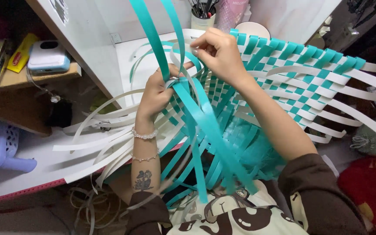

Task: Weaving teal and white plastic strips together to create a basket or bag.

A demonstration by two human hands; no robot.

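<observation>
Basketwork (301,74) in teal and white check filled the lap, its unfinished edge trailing loose strips over the white table (31,156). The left hand (155,93) clamped the crossing of teal strips (188,93), grip pressed shut there. The right hand (218,52) pinched a white strip (177,54) at its fingertips. Judged best: keep that crossing pinned tight while threading the white strip flat, untwisted.

One view only, from a camera worn on the head. Looks steeply down and a little forward, over the chest and both forearms. Very close: the left hand (155,93) and right hand (218,52) near the middle of the frame, the half-woven teal and white basket (292,74) just under them. White desk (27,152) at left, shelf (31,74) above it.
</observation>
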